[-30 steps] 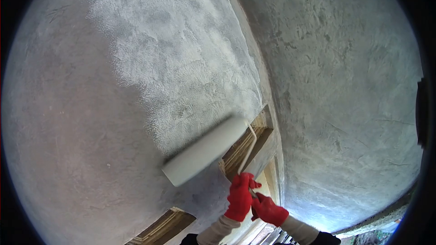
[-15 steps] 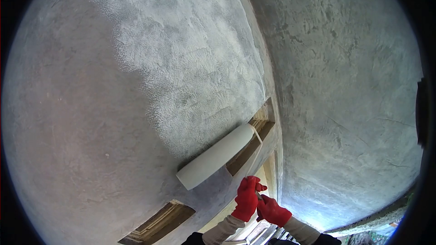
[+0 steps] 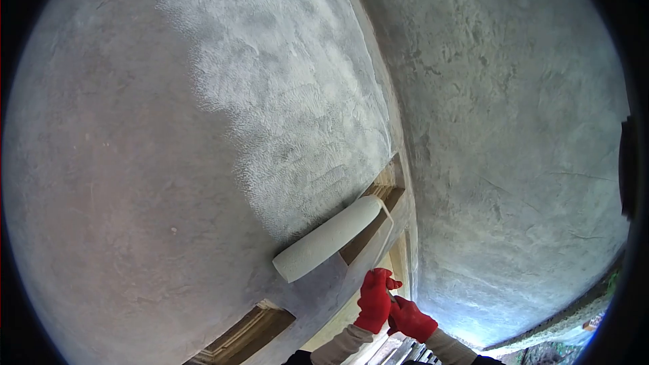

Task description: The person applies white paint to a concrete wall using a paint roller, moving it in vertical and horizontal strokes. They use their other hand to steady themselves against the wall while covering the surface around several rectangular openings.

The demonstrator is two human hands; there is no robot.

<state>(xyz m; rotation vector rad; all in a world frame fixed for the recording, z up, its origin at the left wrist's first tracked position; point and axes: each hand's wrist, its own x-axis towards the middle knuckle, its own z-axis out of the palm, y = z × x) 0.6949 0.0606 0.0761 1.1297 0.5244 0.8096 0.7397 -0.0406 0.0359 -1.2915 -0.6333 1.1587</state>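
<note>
A large paint roller (image 3: 329, 238) with a pale, thick sleeve lies slantwise at the lower edge of a white, stippled wet-looking patch (image 3: 304, 94) on the grey plastered surface. Its thin bent frame runs down to a handle mostly hidden by my hands. My left hand (image 3: 375, 302), in a red glove, is closed around the handle on the side nearer the roller. Just below and to the right, my right hand (image 3: 412, 318), also red-gloved, grips the same handle. The roller's upper end overlaps a recessed opening (image 3: 385, 196).
Another framed recess (image 3: 247, 332) sits at lower left. Bare grey plaster (image 3: 135, 162) spreads left of the patch. A second grey surface (image 3: 514, 128) meets the coated one along a corner line. Light slatted pieces (image 3: 405, 351) show below my hands; greenery appears at lower right.
The view has shifted a little, so the patch and recesses sit slightly further right or lower. The roller appears slightly lower and to the right; both hands keep their hold.
</note>
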